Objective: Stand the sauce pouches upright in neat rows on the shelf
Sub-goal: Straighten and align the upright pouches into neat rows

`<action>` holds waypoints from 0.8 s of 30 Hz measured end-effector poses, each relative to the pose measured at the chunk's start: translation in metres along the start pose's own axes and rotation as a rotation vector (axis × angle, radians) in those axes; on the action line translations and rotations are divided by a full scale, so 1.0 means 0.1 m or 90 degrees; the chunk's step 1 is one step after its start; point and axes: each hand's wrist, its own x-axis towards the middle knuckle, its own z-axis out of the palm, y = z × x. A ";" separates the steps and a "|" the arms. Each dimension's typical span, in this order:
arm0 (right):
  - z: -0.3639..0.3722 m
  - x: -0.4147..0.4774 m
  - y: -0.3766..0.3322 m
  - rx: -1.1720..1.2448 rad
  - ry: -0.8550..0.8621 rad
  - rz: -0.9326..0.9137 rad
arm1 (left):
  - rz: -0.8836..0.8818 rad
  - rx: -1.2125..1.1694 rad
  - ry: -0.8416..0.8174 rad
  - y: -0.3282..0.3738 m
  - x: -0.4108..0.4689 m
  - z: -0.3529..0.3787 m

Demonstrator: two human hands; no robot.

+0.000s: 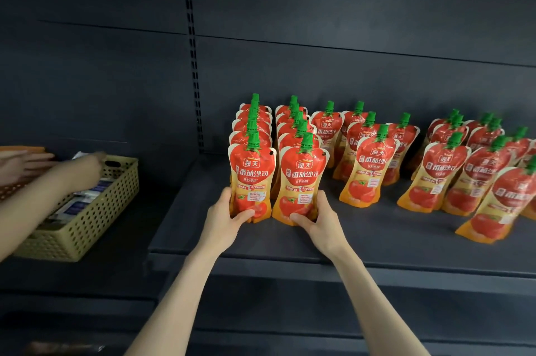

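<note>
I stand at a dark grey metal shelf (377,239) with a dark back panel (348,7) and a slotted upright post (193,65) running up it. My left hand (224,218) cups the lower left edge of the front pouch (251,178) of the leftmost row, thumb pressed across its base and the other fingers hidden behind it. My right hand (320,218) grips the lower right edge of the front pouch of the second row (300,184), thumb across the base, fingers curled round its side. Both pouches stand upright on the shelf, touching each other, each heading a tight file of red pouches with green caps running back toward the panel. To the right, looser pouches (452,173) stand in uneven rows, some leaning, the nearest one (497,207) tilted far over at the frame's edge. On the lower shelf section to the left sits a perforated tan basket (87,219) of small packets, with another person's arm (43,187) reaching over it; that hand is blurred.
</note>
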 end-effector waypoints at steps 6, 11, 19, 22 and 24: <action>0.02 0.00 0.00 -0.020 -0.021 0.011 | -0.007 0.013 -0.005 0.00 -0.01 -0.01; 0.02 0.00 0.01 -0.027 -0.028 0.017 | -0.004 0.017 0.003 -0.01 -0.02 0.00; 0.03 -0.02 -0.01 -0.029 0.012 0.011 | 0.002 0.023 0.017 -0.02 -0.02 0.00; 0.03 -0.02 -0.01 -0.025 0.005 0.011 | 0.008 0.021 0.023 -0.03 -0.03 0.01; 0.02 -0.01 -0.01 -0.027 -0.003 0.015 | 0.013 0.024 0.027 -0.02 -0.03 0.01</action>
